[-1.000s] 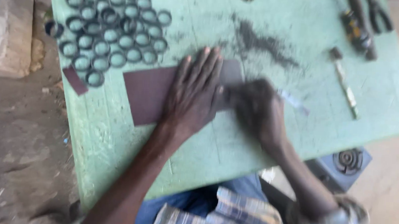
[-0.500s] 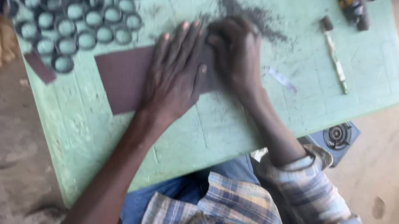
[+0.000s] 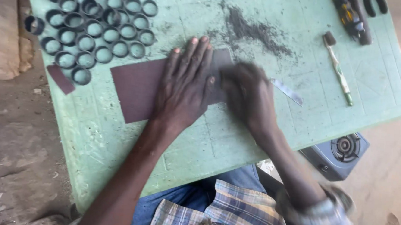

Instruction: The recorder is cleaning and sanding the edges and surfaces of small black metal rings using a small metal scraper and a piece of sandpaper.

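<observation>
Your left hand (image 3: 183,86) lies flat, fingers spread, pressing the brown sandpaper sheet (image 3: 139,88) onto the green table (image 3: 236,128). Your right hand (image 3: 248,94), blurred, sits at its 3 o'clock on the sheet's edge; its grip can't be told. Dark rings (image 3: 92,25) cluster at 10 o'clock.

A sheet of sandpaper (image 3: 139,88) is lying on the table (image 3: 235,142), with the left hand (image 3: 186,86) lying flat on it and the right hand (image 3: 250,97) just beside, to its right. Rings (image 3: 92,25) are clustering behind-left; a brush (image 3: 338,67) is lying far right.
</observation>
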